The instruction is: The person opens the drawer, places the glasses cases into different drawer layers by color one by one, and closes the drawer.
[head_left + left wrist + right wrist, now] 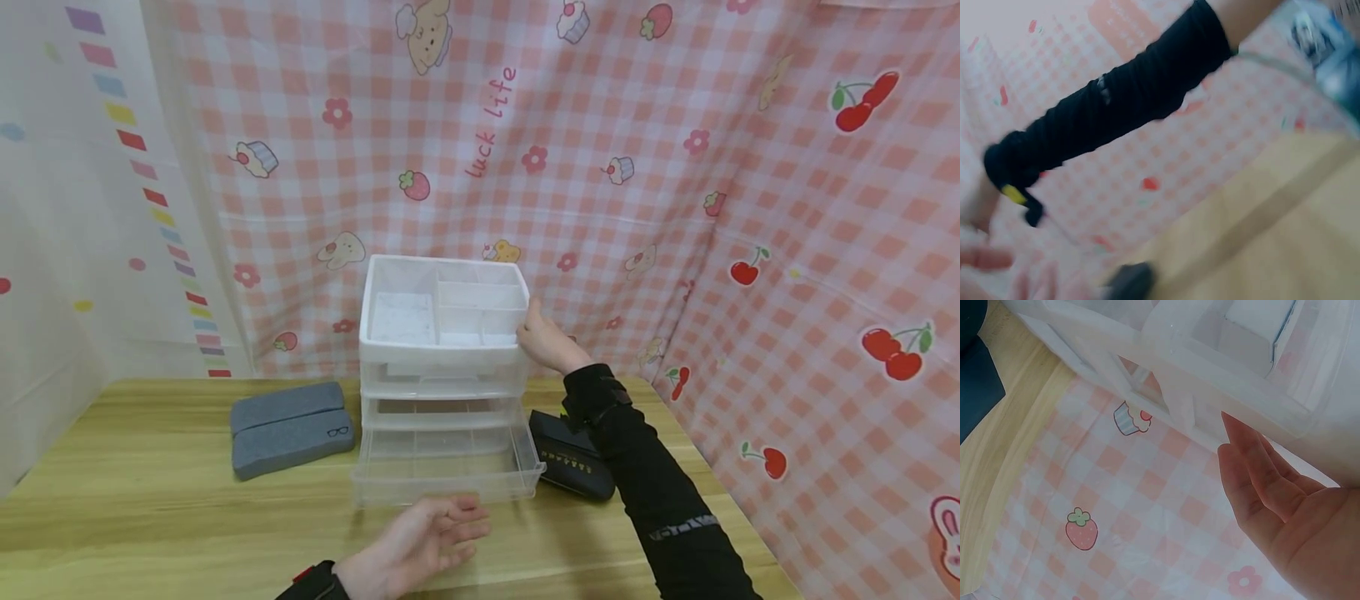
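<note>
A white plastic drawer organizer with an open, divided top tray stands in the middle of the table. Its clear bottom drawer is pulled out towards me, and I see nothing inside. My right hand touches the organizer's upper right side. The right wrist view shows that hand's fingers, fairly straight, against the translucent wall. In front of the drawer, my left hand hangs with loosely bent fingers and holds nothing. That hand is blurred in the left wrist view.
A grey glasses case lies left of the organizer on the wooden table. To the right, partly behind the right sleeve, is a black case with gold lettering. Checked pink cloth hangs behind and along the right side.
</note>
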Demonstrator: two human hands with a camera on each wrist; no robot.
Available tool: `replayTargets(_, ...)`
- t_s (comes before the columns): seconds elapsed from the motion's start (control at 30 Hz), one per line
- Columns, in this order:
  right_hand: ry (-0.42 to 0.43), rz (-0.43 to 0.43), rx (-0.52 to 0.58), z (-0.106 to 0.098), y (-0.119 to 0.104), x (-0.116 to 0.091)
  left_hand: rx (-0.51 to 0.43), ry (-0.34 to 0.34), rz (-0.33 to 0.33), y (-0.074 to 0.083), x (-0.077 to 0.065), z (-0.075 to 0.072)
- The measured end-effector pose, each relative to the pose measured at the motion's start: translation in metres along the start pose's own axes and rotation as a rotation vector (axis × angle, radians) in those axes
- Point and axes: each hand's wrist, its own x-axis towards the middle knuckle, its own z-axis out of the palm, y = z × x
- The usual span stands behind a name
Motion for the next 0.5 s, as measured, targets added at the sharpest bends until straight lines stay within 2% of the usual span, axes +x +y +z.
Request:
replayTargets(0.07, 0.001, -0.003, 0.003, 0.000, 0.000, 0.000, 0.144, -0.092, 0.029, 0.013, -0.005, 0.001)
replayTargets(0.13, 0.002, -0.008, 0.009, 0.000, 0.000, -0.001, 0.282, -0.153, 0.077, 0.029, -0.010, 0.002)
replayTargets(0.23, 0.005, -0.012, 0.014, 0.000, 0.000, -0.002, 0.482, -0.182, 0.172, 0.052, -0.019, 0.003)
replayTargets(0.3, 0.006, -0.013, 0.013, 0.000, 0.001, -0.002, 0.596, -0.174, 0.247, 0.066, -0.024, 0.002)
replayTargets(0.37, 0.007, -0.012, 0.009, 0.000, 0.001, -0.001, 0.681, -0.129, 0.312, 0.079, -0.029, -0.002)
replayTargets(0.5, 0.004, -0.008, -0.003, -0.001, 0.000, -0.001, 0.766, -0.010, 0.387, 0.099, -0.034, -0.015)
